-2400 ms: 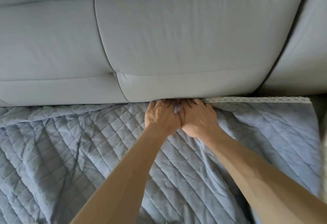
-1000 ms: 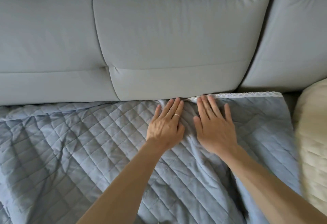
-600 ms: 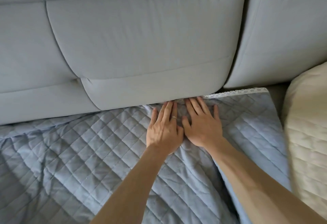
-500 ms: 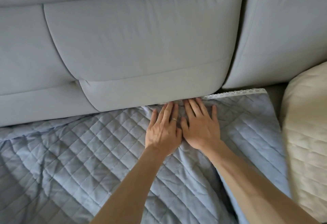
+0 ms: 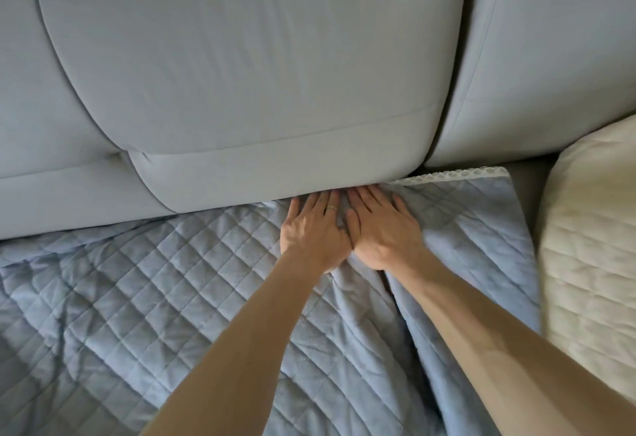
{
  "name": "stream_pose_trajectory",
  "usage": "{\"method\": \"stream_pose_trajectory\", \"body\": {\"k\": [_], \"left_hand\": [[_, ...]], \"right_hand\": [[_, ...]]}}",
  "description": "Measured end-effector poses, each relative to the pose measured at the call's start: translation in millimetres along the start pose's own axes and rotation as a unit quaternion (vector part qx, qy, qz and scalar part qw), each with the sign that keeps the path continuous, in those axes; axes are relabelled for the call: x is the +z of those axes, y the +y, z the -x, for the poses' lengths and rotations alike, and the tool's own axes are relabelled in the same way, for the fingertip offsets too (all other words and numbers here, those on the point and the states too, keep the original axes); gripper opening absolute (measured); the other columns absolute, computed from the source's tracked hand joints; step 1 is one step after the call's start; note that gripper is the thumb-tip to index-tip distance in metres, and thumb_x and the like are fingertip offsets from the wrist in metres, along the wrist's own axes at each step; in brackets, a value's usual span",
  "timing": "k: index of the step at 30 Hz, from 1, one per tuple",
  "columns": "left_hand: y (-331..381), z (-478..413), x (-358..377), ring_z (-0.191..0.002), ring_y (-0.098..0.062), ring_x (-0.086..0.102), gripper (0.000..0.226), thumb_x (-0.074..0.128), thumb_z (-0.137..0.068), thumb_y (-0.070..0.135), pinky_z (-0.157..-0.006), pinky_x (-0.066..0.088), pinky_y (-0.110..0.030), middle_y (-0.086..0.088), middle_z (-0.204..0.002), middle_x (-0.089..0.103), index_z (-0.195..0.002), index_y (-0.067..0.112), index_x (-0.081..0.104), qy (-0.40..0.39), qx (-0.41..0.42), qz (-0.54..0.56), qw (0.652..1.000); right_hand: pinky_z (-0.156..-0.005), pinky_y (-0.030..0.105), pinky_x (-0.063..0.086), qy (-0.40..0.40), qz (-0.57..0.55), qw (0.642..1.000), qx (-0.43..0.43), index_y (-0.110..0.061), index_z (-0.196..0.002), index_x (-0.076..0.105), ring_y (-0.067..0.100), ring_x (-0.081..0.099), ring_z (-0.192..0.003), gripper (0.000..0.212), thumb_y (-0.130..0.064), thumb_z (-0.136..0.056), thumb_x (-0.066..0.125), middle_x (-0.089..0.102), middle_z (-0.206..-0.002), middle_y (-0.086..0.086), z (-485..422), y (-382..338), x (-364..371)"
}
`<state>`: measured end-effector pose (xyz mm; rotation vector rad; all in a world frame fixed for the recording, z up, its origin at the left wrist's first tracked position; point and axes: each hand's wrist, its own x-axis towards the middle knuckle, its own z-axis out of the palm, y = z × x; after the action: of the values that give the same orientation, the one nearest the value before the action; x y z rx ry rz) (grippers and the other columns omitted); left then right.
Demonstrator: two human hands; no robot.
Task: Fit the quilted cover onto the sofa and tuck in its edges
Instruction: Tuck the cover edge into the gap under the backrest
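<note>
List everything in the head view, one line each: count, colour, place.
quilted cover: 1, blue-grey, spread rumpled over the seat, back edge at the gap under the back cushions
lace trim: 1, white, along the cover's back edge at right, not tucked in
back cushions: 3, pale grey, across the top
sofa seat: 1 bare strip, grey, between the cover and the cream cushion
cream cushion: 1, cream, quilted, at the right edge
ring: 1, silver, on a finger of the left hand
left hand: 1, flat on the cover, fingertips at the gap
right hand: 1, flat on the cover beside the left hand, fingertips at the gap
</note>
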<state>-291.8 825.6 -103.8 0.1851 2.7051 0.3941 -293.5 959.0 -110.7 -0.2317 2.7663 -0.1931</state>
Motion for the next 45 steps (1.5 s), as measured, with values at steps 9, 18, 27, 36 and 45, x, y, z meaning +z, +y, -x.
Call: {"method": "stream_pose_trajectory", "body": {"k": [9,18,27,36,45], "left_hand": [[10.5,16.0,10.1,-0.15,-0.011,0.003,0.062,0.013,-0.099,0.04,-0.122,-0.006,-0.043,0.005,-0.164,0.012,-0.157,0.018,0.012,0.069,-0.028,0.014,0.997],[46.4,9.3,14.9,-0.15,-0.007,0.002,0.07,0.008,-0.09,0.042,-0.123,-0.002,-0.038,0.006,-0.163,0.012,-0.157,0.021,0.014,0.071,0.064,0.042,0.995],[59.6,-15.1,28.1,-0.149,-0.007,0.002,0.069,0.006,-0.093,0.049,-0.122,-0.004,-0.037,0.01,-0.163,0.006,-0.157,0.025,0.006,0.039,0.038,-0.017,0.998],[66.3,-22.7,18.8,-0.148,-0.009,0.011,0.065,0.017,-0.097,0.045,-0.123,0.001,-0.036,0.006,-0.162,0.018,-0.157,0.02,0.016,0.038,0.045,-0.038,0.998],[73.7,11.5,30.5,-0.15,-0.012,-0.007,0.069,0.026,-0.097,0.043,-0.12,-0.007,-0.037,0.004,-0.164,-0.003,-0.157,0.019,0.002,0.038,0.064,-0.063,0.995]], "right_hand": [[-0.121,0.045,0.012,0.049,-0.004,0.999,-0.013,-0.021,-0.155,0.023,0.01,0.011,-0.15,0.055,-0.038,-0.103,0.021,0.021,-0.162,-0.006,8.9,3.7,3.4],[-0.12,0.051,-0.005,0.065,0.027,0.997,0.045,-0.026,-0.157,0.005,0.004,-0.007,-0.149,0.062,-0.045,-0.097,-0.002,0.0,-0.163,-0.013,34.6,46.4,0.6],[-0.122,0.044,0.004,0.005,-0.068,0.998,0.016,-0.027,-0.157,0.002,0.004,-0.005,-0.149,0.057,-0.038,-0.102,0.012,-0.002,-0.163,-0.015,12.9,71.5,5.7],[-0.122,0.038,0.002,-0.006,-0.09,0.996,0.018,-0.024,-0.157,0.0,0.009,-0.004,-0.15,0.056,-0.034,-0.104,0.016,-0.002,-0.164,-0.009,10.7,70.1,1.1],[-0.121,0.047,0.002,0.039,-0.056,0.995,0.069,-0.022,-0.156,0.01,0.012,-0.002,-0.151,0.059,-0.04,-0.101,0.021,0.004,-0.165,-0.003,68.0,77.5,-5.6]]}}
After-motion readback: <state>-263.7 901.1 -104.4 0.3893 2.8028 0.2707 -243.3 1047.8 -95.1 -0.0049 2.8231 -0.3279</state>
